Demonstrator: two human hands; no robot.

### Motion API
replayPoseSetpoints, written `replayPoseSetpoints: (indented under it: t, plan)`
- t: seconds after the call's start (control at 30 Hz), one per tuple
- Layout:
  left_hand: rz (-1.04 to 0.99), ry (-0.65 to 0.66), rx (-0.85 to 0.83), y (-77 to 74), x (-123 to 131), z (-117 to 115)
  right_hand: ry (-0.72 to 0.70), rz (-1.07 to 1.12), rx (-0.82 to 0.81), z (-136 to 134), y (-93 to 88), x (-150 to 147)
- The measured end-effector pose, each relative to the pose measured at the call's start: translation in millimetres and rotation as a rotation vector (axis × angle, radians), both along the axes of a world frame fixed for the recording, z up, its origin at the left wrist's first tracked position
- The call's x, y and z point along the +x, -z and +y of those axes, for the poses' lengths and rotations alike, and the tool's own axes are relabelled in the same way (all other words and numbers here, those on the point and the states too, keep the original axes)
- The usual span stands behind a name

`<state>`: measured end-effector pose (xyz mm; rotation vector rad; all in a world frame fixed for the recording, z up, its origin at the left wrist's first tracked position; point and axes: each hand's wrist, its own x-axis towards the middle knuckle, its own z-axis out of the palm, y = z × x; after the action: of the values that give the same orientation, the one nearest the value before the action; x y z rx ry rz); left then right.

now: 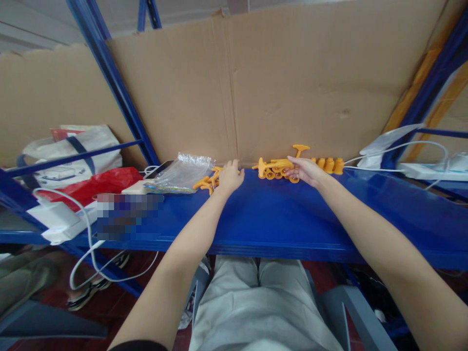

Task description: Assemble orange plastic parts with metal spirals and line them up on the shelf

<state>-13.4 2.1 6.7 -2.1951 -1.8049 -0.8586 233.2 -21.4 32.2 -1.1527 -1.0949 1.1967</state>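
Pieces of yellow plastic [280, 164] lie gathered in a short row at the back of the blue table [263, 214], close to the cardboard [292, 73], which probably keeps them from sliding off behind. The right hand [309, 171] reaches in at the row's right end, its grip partly curled, fingertips at the last pieces; I can't tell from where I stand whether it has hold of one. Just above those fingers a T-shaped piece [301, 148] pokes up, its support hidden from me. Beyond the hand, yellow cylinders [329, 165] stand upright side by side, likely because their ends sit flat. The left hand [230, 178] is palm down with loosely bent fingers, beside a looser yellow heap [210, 181]; what its grip holds, if anything, is hidden. Next to that heap lies a clear plastic bag [185, 170], and further left a red bag [98, 183].
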Motion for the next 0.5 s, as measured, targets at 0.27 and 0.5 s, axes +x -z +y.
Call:
replayPoseSetpoints:
  t: [0.27,0.5]
  plan:
    - [0.125,-0.314,-0.325,8.3,-29,17,0.153,-0.011,0.003,6,0.8,6]
    - [-0.076,-0.064,-0.166,22.6,-38,50,0.122,-0.073,0.046,13,7.5,9]
